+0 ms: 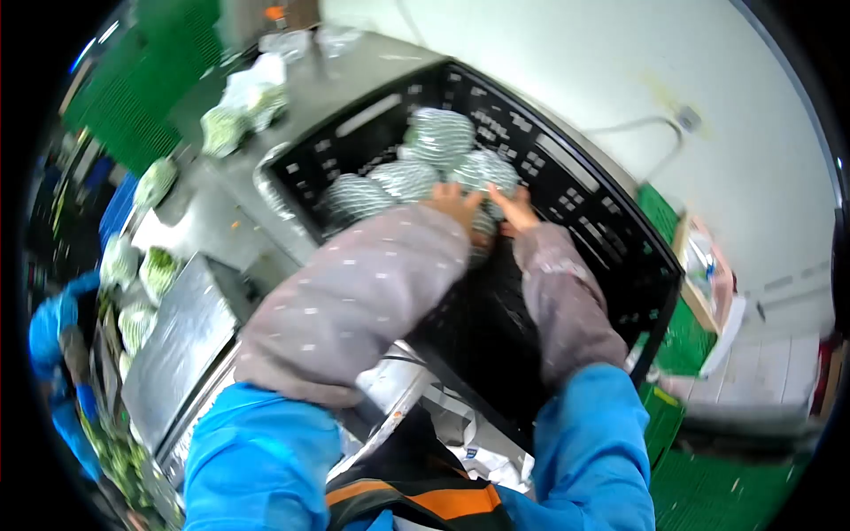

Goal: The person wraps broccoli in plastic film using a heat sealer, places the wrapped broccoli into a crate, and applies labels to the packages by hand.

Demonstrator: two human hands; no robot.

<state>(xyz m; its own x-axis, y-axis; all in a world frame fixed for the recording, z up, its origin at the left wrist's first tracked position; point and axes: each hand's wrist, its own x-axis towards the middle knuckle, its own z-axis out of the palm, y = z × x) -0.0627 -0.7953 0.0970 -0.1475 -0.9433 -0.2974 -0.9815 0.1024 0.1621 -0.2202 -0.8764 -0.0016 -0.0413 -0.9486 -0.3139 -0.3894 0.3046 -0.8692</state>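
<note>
Both hands reach into a large black crate at several round bundles in white net sleeves. My left hand has its fingers spread over the near side of the bundles, beside a netted bundle. Touching another netted bundle, my right hand has its thumb and fingers apart. A further bundle lies at the far corner of the crate. Between and below the hands, part of one more bundle shows, mostly hidden by them.
Netted green vegetables lie on the metal table at left, near a metal box. Green crates stand at upper left. A co-worker's blue sleeve shows at far left. A wooden-edged box is at right.
</note>
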